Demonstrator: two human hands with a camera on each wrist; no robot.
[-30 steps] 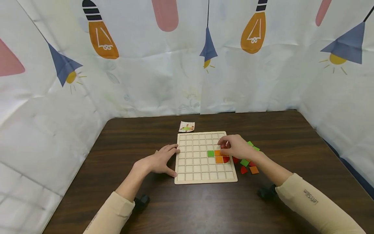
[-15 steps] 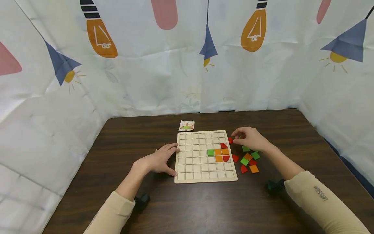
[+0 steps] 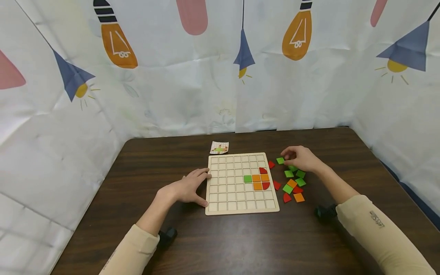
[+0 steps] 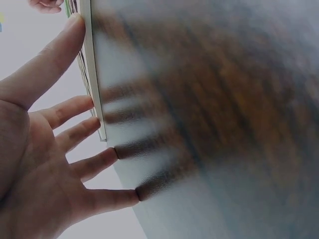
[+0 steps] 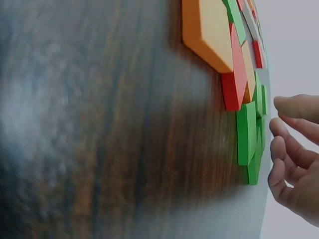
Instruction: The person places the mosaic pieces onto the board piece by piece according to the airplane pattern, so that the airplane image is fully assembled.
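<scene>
A pale wooden grid board point(image 3: 227, 196) lies on the table. In its right half sit a green square tile point(image 3: 248, 178), several orange square tiles point(image 3: 256, 178) and two red rounded tiles point(image 3: 262, 170). My left hand point(image 3: 188, 188) rests at the board's left edge, fingers spread and thumb against the near left side. To the right of the board my right hand point(image 3: 302, 158) hovers over loose green tiles, fingers loosely bent. Just by its fingertips lies a green tile point(image 3: 280, 160). In the right wrist view nothing shows between the thumb and index fingertip point(image 5: 277, 124).
Loose tiles lie scattered right of the board, among them a red tile point(image 3: 271, 164), an orange tile point(image 3: 299, 197) and several green ones point(image 3: 300, 182). A small printed card point(image 3: 219, 148) lies behind the board. Patterned curtains surround the dark wooden table point(image 3: 165, 156).
My right hand has left the board's right side, uncovering a red tile in its cell, and moved right over the loose green tiles. My left hand has stayed in place.
</scene>
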